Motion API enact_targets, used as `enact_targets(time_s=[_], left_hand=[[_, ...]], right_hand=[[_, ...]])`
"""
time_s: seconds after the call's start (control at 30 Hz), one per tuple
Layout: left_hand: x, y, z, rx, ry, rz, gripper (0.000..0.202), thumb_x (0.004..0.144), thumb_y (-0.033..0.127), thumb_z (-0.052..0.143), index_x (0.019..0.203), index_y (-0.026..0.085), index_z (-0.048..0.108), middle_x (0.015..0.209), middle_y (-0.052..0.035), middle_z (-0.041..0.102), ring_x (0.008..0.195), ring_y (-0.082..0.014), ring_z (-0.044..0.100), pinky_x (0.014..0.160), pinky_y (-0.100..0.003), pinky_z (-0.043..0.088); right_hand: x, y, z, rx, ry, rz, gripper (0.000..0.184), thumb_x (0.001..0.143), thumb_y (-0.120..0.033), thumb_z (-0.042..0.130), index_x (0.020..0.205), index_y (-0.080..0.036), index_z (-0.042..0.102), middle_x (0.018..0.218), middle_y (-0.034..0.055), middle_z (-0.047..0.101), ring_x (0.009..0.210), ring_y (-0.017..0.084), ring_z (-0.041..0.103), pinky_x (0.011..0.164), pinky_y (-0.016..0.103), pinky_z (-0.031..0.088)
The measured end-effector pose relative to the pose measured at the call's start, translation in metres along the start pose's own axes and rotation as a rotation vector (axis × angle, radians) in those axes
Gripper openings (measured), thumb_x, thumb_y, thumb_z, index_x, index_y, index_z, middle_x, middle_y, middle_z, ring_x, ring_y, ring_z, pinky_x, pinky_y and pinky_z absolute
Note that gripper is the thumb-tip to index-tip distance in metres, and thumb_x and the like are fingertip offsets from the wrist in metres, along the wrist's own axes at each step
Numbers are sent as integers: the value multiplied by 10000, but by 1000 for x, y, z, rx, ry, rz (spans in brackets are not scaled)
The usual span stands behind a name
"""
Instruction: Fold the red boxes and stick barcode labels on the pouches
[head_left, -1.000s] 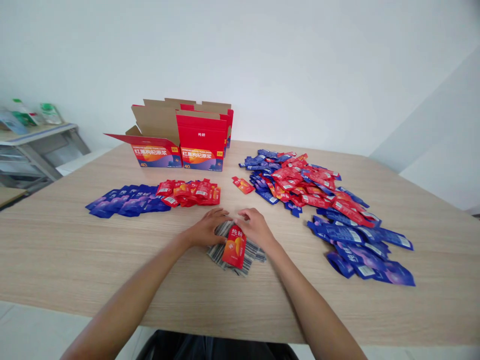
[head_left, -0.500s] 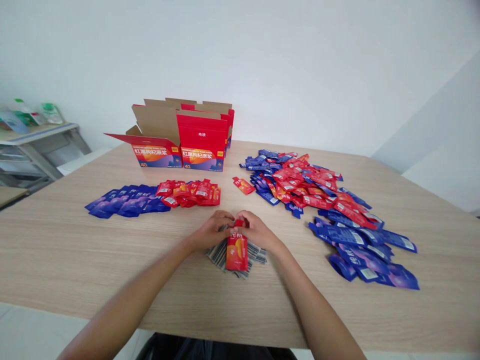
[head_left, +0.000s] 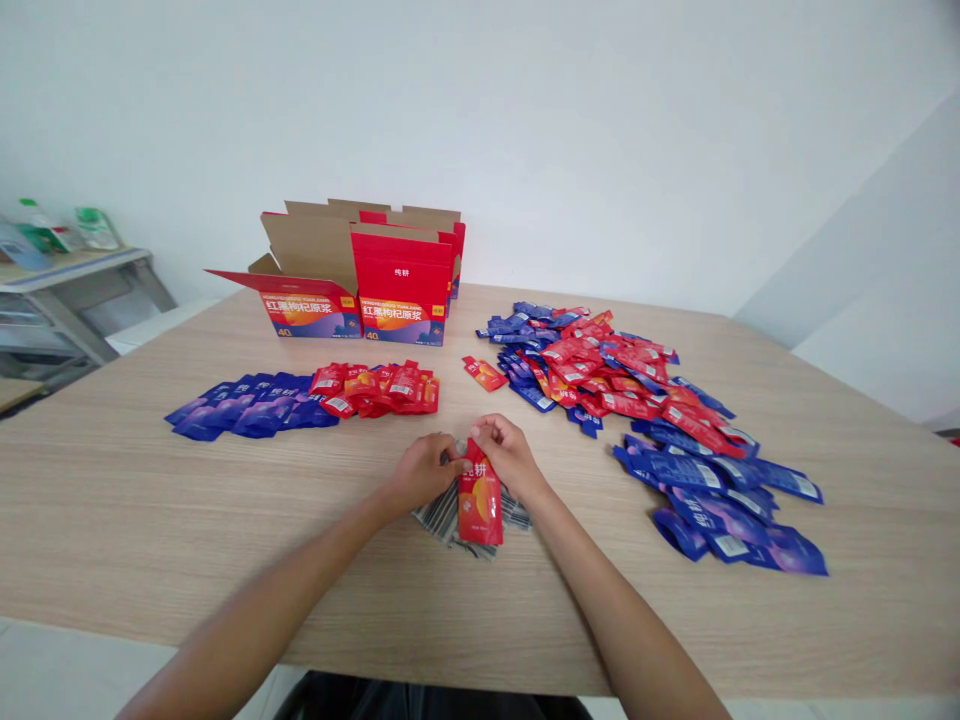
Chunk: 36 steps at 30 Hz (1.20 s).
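Observation:
A red pouch (head_left: 480, 505) with an orange print is held at its top end, close above the table. My right hand (head_left: 508, 455) pinches its upper right corner. My left hand (head_left: 427, 473) is closed at the upper left edge, its thumb on the pouch front; its other fingers are partly hidden. Beneath the pouch, grey-and-dark striped pieces (head_left: 441, 522) lie fanned out on the table, partly covered by it. Whether the pouch is one or several stacked together I cannot tell.
Red pouches (head_left: 382, 388) and overlapping blue pouches (head_left: 259, 403) lie to the left. A mixed heap (head_left: 592, 365) and more blue pouches (head_left: 727, 500) spread on the right. Open red cartons (head_left: 401, 300) stand at the back. One red pouch (head_left: 485, 374) lies apart near the heap.
The red pouch has shifted slightly right and tilted a little. My left hand has drawn slightly down and away from my right hand, which stays at the pouch's top.

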<state>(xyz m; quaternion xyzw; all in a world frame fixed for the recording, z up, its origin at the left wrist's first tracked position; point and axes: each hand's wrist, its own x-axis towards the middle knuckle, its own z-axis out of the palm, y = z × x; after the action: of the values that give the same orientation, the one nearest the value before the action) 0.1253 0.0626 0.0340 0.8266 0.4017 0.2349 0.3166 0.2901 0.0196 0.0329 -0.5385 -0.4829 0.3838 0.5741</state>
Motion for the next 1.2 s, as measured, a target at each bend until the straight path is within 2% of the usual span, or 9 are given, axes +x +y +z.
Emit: enact_targets(time_s=[0.1, 0.23, 0.4, 0.5, 0.73, 0.83, 0.93, 1.1, 1.2], left_hand=[[-4, 4, 4, 33, 56, -12, 174, 802, 236, 717, 688, 190, 593, 737, 11, 621, 754, -162, 583, 694, -275, 393], [-9, 7, 9, 26, 151, 73, 127, 803, 222, 685, 733, 193, 584, 783, 3, 616, 798, -165, 577, 721, -273, 399], [-5, 2, 14, -213, 35, 11, 182, 813, 303, 645, 719, 192, 536, 625, 67, 526, 580, -113, 464, 554, -236, 331], [-6, 4, 15, -204, 79, -9, 192, 793, 279, 659, 694, 189, 521, 613, 74, 511, 581, -106, 455, 564, -233, 324], [-16, 20, 8, -71, 149, -35, 196, 827, 236, 658, 687, 189, 529, 653, 53, 575, 642, -121, 527, 603, -247, 328], [-14, 17, 7, -53, 123, -68, 201, 869, 257, 630, 699, 197, 543, 627, 50, 567, 607, -126, 527, 569, -251, 335], [-9, 9, 6, 109, 120, 71, 159, 904, 237, 599, 751, 195, 598, 739, -2, 627, 743, -168, 586, 662, -279, 422], [-1, -7, 2, 267, 154, 305, 162, 932, 144, 520, 917, 178, 678, 1030, -82, 674, 1009, -222, 588, 926, -352, 478], [3, -18, -4, 278, 37, 432, 229, 896, 159, 585, 1112, 178, 660, 1193, -97, 641, 1189, -243, 535, 1065, -382, 425]], right_hand=[[1, 2, 0, -133, 51, -14, 337, 794, -544, 634, 771, -211, 589, 610, -50, 527, 557, 130, 448, 543, 258, 353], [0, 0, -3, -276, 56, -54, 346, 828, -541, 588, 722, -212, 577, 577, -48, 513, 548, 131, 438, 531, 257, 338], [-5, -8, -2, -253, 66, -110, 324, 854, -521, 578, 837, -202, 635, 542, -73, 451, 500, 119, 375, 504, 249, 298], [-7, -12, 1, -181, 48, -101, 335, 849, -533, 596, 857, -202, 648, 548, -70, 453, 503, 118, 375, 500, 245, 292], [-10, -14, 5, 218, 23, 90, 471, 790, -685, 633, 925, -236, 592, 665, -59, 495, 558, 133, 456, 537, 254, 387], [-14, -9, -2, 42, -89, 50, 452, 818, -619, 649, 1065, -245, 586, 742, -44, 550, 673, 166, 543, 632, 283, 455], [-17, 1, -9, -225, -174, -60, 431, 833, -495, 661, 1160, -231, 568, 928, 8, 639, 869, 201, 605, 801, 336, 488], [-18, 9, -17, -535, -87, -21, 583, 832, -340, 649, 1370, -202, 472, 945, 23, 653, 872, 215, 617, 850, 362, 486], [-20, 2, -17, -787, -68, -56, 413, 839, -279, 670, 1239, -199, 605, 1011, 68, 642, 944, 226, 606, 893, 355, 469]])
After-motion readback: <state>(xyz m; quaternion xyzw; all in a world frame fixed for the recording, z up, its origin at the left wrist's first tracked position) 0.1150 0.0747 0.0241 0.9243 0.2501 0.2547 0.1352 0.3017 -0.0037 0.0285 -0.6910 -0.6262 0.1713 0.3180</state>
